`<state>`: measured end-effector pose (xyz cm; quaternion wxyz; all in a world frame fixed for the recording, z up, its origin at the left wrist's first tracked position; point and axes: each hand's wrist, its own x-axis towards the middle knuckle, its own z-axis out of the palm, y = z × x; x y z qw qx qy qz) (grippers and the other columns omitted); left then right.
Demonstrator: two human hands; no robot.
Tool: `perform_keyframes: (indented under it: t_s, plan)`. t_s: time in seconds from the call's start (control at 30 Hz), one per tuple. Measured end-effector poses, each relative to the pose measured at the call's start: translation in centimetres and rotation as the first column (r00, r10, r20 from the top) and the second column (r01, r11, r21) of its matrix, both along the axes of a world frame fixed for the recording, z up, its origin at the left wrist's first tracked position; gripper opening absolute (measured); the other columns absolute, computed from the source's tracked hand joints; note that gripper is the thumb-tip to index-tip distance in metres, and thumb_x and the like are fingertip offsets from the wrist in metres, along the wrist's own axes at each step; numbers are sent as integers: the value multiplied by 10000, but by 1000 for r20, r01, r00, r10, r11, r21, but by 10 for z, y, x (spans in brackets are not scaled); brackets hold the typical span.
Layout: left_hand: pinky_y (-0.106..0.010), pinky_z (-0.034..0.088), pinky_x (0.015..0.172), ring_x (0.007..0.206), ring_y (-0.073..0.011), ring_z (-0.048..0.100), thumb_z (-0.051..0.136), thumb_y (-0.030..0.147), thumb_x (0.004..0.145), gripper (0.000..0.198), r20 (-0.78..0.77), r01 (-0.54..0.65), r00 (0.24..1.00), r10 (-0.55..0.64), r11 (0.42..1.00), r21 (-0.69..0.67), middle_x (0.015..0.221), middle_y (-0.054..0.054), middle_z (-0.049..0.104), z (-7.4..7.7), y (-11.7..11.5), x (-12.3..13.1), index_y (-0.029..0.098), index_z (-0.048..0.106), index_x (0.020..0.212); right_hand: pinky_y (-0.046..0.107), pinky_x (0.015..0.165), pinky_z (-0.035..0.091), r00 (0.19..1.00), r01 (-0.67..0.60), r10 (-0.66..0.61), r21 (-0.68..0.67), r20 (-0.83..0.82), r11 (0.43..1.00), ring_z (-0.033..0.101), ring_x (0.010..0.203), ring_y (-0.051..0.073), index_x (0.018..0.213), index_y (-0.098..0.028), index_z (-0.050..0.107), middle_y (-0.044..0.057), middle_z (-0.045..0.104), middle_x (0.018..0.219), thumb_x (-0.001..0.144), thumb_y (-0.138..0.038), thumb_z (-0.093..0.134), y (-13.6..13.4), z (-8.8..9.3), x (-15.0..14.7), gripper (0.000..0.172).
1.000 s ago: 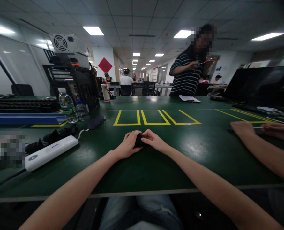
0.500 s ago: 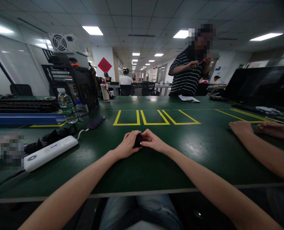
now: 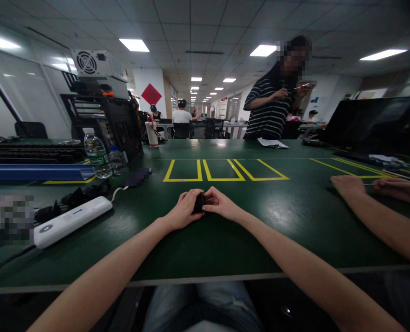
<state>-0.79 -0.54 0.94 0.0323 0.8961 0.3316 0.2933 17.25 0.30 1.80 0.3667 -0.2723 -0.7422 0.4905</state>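
Both my hands meet at the middle of the green table (image 3: 205, 249), around a small black object (image 3: 199, 203). My left hand (image 3: 184, 208) wraps it from the left, with the fingers over its top and the thumb low in front. From the right, my right hand (image 3: 220, 204) pinches at its side with thumb and fingertips. Much of the object is covered by fingers, so its kind cannot be made out. Beyond my hands, yellow tape outlines (image 3: 222, 179) are stuck to the tabletop.
At left lie a white power strip (image 3: 73, 222), black cables and a dark phone-like slab (image 3: 138, 177). Water bottles (image 3: 97, 154) stand before an open computer case (image 3: 117, 122). A co-worker's hands (image 3: 348, 185) rest at right; a person in stripes (image 3: 269, 103) stands across the table.
My hands and the black object stay almost still. The standing person's hands have shifted slightly, and a thin rod now shows between the co-worker's hands at right.
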Motion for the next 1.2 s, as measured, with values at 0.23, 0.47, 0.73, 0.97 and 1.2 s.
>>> perform_keyframes:
  t_s: [0.23, 0.47, 0.73, 0.97, 1.2]
  plan:
    - [-421, 237, 963, 1104, -215, 378, 557, 278, 722, 575, 11, 2, 1000, -2, 1000, -8, 1169, -82, 395, 1, -1, -1, 212, 235, 1194, 301, 731, 434, 996, 86, -86, 44, 4, 995, 508, 754, 114, 803, -187, 456, -24, 479, 778, 720, -325, 543, -1, 2, -3, 183]
    - [-432, 247, 953, 1089, -219, 390, 554, 288, 726, 570, 11, -1, 1000, 1, 1000, -11, 1157, -83, 402, 0, -1, -1, 214, 238, 1194, 347, 791, 426, 995, 94, -93, -30, 35, 995, 512, 859, 144, 884, -179, 455, 14, 498, 901, 702, -321, 568, 5, -5, -3, 257]
    - [-426, 246, 954, 1093, -216, 386, 549, 282, 729, 569, 4, 3, 1000, -3, 1000, -19, 1158, -79, 401, 2, -2, -2, 216, 232, 1197, 328, 781, 434, 1000, 1, -1, -21, 0, 1000, 515, 850, 134, 861, -194, 439, -9, 498, 870, 639, -300, 636, 3, -4, 1, 315]
    - [-412, 258, 948, 1099, -211, 380, 563, 279, 717, 574, 17, 5, 1000, -5, 1000, -2, 1147, -76, 408, 2, -2, -1, 213, 239, 1187, 291, 695, 442, 995, 101, -101, -3, -7, 995, 515, 749, 115, 817, -188, 462, -20, 493, 800, 689, -342, 576, 7, -6, -3, 230]
    - [-414, 243, 959, 1098, -208, 379, 561, 268, 716, 575, 3, -3, 1000, 3, 1000, -10, 1158, -77, 401, 1, -2, -2, 214, 238, 1188, 338, 776, 434, 998, 53, -52, -36, 32, 998, 525, 842, 139, 893, -182, 461, 13, 503, 917, 682, -316, 590, 1, 0, -1, 281]
